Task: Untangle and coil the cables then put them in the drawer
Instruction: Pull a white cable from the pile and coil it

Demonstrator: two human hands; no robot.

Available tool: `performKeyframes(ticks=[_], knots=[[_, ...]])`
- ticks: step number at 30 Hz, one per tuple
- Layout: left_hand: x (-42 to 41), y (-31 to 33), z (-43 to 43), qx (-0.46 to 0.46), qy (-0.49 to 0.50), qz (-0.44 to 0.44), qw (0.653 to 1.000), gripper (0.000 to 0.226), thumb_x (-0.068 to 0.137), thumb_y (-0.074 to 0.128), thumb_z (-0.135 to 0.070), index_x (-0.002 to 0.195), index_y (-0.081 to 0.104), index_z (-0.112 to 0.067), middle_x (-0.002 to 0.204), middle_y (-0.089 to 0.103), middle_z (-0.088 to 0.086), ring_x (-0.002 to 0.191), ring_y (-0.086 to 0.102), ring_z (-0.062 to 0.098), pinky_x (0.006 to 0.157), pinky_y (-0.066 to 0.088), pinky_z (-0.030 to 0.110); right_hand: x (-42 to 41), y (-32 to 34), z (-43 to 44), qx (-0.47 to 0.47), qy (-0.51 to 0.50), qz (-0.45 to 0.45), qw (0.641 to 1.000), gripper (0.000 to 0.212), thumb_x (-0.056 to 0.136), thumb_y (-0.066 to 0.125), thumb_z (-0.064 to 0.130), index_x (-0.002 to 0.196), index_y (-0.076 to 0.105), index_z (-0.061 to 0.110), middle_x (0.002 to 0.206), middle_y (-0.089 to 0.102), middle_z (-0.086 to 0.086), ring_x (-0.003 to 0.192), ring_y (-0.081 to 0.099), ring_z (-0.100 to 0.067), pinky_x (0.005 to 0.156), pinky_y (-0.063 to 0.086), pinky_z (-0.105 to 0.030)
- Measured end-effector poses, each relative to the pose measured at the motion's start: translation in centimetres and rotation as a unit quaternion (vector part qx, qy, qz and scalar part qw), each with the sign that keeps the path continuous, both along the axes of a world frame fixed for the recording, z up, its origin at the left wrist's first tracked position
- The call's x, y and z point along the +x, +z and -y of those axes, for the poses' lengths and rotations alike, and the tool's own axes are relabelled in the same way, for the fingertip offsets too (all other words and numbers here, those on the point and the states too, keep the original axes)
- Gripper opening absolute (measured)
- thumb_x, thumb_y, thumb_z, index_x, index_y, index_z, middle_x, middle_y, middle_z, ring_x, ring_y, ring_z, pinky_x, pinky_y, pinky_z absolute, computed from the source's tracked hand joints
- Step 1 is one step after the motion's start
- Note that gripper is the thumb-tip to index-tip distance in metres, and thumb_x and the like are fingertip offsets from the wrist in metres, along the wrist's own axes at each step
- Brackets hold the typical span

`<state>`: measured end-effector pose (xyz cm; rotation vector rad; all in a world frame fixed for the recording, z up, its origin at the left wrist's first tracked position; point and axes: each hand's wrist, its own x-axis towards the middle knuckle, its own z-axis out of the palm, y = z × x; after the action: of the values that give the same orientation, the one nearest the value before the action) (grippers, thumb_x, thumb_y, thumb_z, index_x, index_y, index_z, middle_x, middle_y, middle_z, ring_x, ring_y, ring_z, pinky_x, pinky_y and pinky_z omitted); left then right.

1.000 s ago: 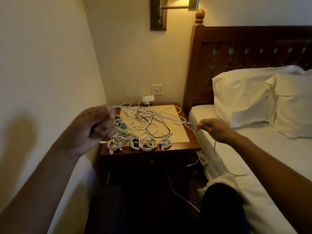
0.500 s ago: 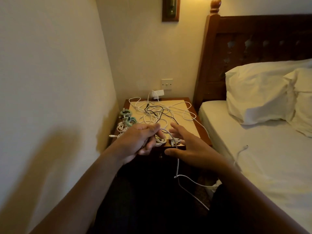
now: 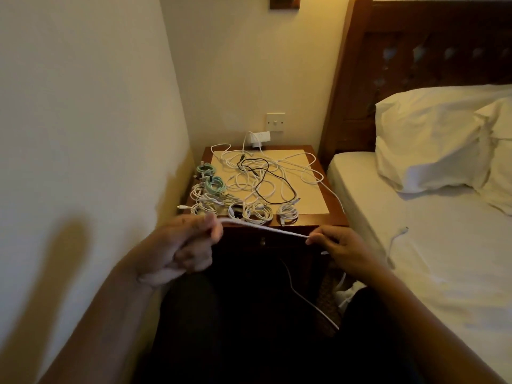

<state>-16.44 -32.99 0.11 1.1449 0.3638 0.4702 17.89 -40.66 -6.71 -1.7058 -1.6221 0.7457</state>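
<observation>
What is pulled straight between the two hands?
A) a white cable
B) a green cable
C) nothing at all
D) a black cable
A: a white cable runs in a straight line from the left hand to the right hand, each pinching it, while the black cable lies loose in the tangle on the nightstand.

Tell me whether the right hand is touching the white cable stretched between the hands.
Touching. The head view shows the right hand pinching the white cable at its fingertips.
</observation>
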Motion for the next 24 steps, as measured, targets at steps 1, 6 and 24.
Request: performKeyframes(ticks=[1,6,24], knots=[[0.4,0.1,-0.2,0.004,0.061,0.023,0.998,0.033,0.102,0.056,-0.032,0.095,0.069,-0.003,0.045,0.035,-0.008,0.036,0.023,0.005,0.042,0.028,0.019,-0.1,-1.0,0.2,-0.006,-0.025,0.004,1.000,0.018,0.102,0.057,0.042,0.092,0.072,0.043,0.092,0.073,0.006,0.089,0.068,-0.015,0.089,0.056,-0.052],[3.8,0.0,-1.1,0.023,0.219,0.055,0.974,0.037,0.104,0.046,-0.022,0.125,0.067,-0.001,0.067,0.052,0.002,0.051,0.041,0.009,0.053,0.039,0.024,-6.3,-2.8,3.1,-0.128,0.066,0.028,0.989,0.018,0.107,0.047,0.037,0.098,0.063,0.039,0.093,0.067,0.004,0.077,0.063,-0.003,0.072,0.053,-0.025],[5.4,-9.1,5.5,0.066,0.048,-0.124,0.989,0.046,0.109,0.038,-0.041,0.122,0.072,-0.013,0.067,0.063,0.011,0.051,0.048,0.018,0.063,0.046,0.027,-7.7,4.2,3.2,0.066,-0.011,-0.047,0.997,0.021,0.104,0.053,0.036,0.097,0.074,0.034,0.087,0.072,0.014,0.080,0.069,-0.009,0.068,0.058,-0.030]])
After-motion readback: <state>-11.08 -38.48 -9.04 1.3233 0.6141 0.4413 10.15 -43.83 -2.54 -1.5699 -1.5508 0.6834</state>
